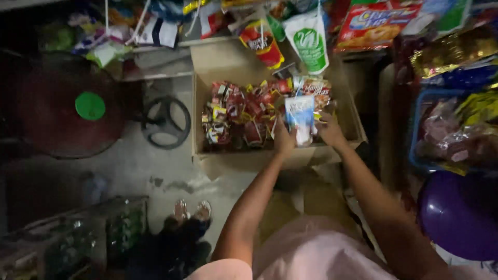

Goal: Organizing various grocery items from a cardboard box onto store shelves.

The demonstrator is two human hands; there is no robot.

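An open cardboard box (228, 158) sits on the floor in front of me, filled with several small red and yellow sachets (241, 116). Over its right half I hold a light blue and white packet (300, 119) upright between both hands. My left hand (284, 140) grips the packet's lower left edge. My right hand (329, 129) holds its right side. Both arms reach forward from the bottom of the view.
Hanging snack packs, a white and green bag (309, 39) and a red pouch (262, 44) crowd the top. A blue crate (423, 129) of wrapped goods and a purple round object (459, 215) stand right. A dark drum with a green cap (90, 106), a wheel (166, 123) and another person's feet (191, 211) are left.
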